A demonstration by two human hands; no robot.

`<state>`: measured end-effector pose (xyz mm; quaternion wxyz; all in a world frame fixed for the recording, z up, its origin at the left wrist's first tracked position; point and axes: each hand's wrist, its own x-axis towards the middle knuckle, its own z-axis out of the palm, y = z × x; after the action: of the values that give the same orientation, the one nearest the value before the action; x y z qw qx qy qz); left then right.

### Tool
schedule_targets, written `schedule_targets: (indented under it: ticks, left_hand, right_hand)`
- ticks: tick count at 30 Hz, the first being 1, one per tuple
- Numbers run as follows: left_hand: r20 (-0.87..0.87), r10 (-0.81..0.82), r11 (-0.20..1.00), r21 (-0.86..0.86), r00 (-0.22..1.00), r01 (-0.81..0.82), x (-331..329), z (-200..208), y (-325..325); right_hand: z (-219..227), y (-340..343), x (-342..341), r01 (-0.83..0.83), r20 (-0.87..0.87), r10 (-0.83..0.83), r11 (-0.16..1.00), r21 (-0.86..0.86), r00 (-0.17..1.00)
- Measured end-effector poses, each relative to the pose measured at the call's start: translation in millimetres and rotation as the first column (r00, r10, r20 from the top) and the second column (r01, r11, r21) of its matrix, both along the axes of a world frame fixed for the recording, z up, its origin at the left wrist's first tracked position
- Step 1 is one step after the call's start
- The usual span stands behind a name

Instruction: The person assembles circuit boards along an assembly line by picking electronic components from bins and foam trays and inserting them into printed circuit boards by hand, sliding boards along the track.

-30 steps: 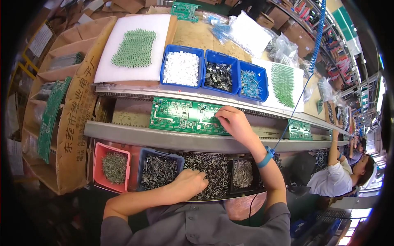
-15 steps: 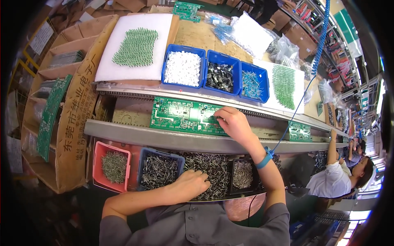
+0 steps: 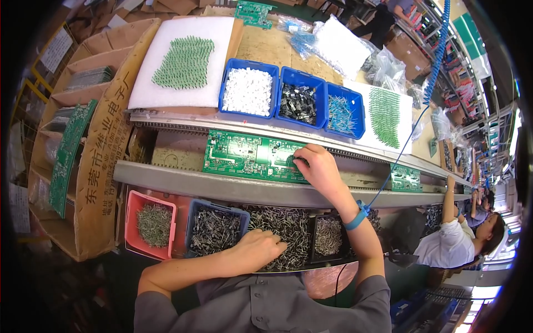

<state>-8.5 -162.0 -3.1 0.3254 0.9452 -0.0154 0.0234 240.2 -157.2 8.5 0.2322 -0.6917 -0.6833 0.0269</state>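
Both hands are busy: my right hand (image 3: 319, 169) pinches a small part onto the green circuit board (image 3: 250, 156) on the conveyor rail, while my left hand (image 3: 260, 248) fingers curl grasping loose components (image 3: 286, 225), so next needs careful hole alignment.

Green glossy printed circuit board (image 3: 250, 157); dull grey metal conveyor rail (image 3: 222, 186); blue smooth plastic bins (image 3: 300, 83); pink plastic bin (image 3: 133, 208); matt white foam sheet (image 3: 183, 33); brown rough cardboard box (image 3: 100, 161).
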Motion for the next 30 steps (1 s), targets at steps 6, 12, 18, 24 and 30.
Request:
schedule_targets:
  ticks: [6, 12, 18, 24, 30]
  left_hand:
    - [-0.011, -0.017, 1.000, 0.003, 1.000, 0.017, -1, 0, 1]
    - [0.033, 0.068, 0.998, -0.004, 0.997, -0.068, 0, 6, 2]
    - [0.041, 0.069, 0.996, -0.064, 0.997, -0.067, -1, 4, 0]
    - [0.031, 0.069, 0.991, -0.117, 0.997, -0.065, -2, 15, 10]
    - [0.117, 0.290, 0.933, -0.257, 0.950, -0.253, -11, 43, 43]
  right_hand:
    - [-1, 1, -1, 0.029, -0.037, -0.029, 1.000, -0.001, 0.999]
    - [-9, -2, -6, -0.013, 0.318, 0.007, 1.000, 0.018, 0.948]
    - [21, -26, -27, 0.039, 0.206, -0.027, 0.998, -0.053, 0.978]
    - [42, -68, -47, -0.135, -0.128, 0.107, 0.962, -0.235, 0.986]
    - [31, -90, -81, -0.395, -0.159, 0.363, 0.873, -0.287, 0.918]
